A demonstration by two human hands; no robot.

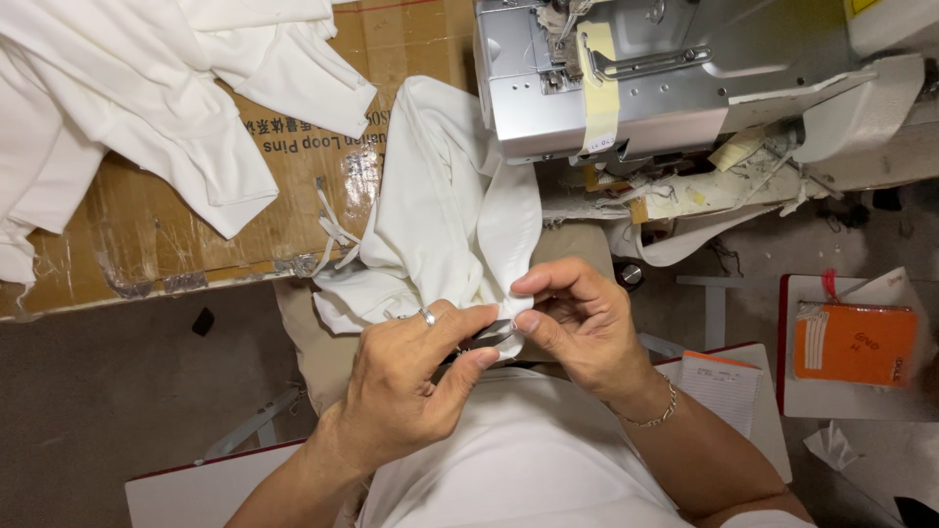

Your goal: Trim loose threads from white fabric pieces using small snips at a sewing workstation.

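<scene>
The left hand point(406, 386) is closed around a small dark tool point(484, 337), thumb and forefinger pressed on it; the tool's type cannot be determined, as the fingers point(468, 328) cover most of it. A ring sits on one finger of this hand. The right hand point(577, 328) pinches the near edge of the white garment point(450, 220) between thumb and forefinger, the remaining fingers curled loosely; a thin chain bracelet point(653, 416) circles its wrist. Both hands meet at the same point of the fabric, at centre of the scene, close to the person's body. The white garment extends from the hands toward the far side, where it passes under the front of the grey sewing machine point(626, 73). A strip of pale tape point(599, 83) runs down the machine face. To the far left, a flattened brown cardboard sheet point(156, 235) lies on the tabletop and carries a heap of white fabric pieces point(127, 108). To the right, well apart from the hands, an orange pouch point(854, 342) rests on a white tray with a red rim point(785, 376), and an orange-topped notepad point(722, 381) lies nearer the right forearm
</scene>
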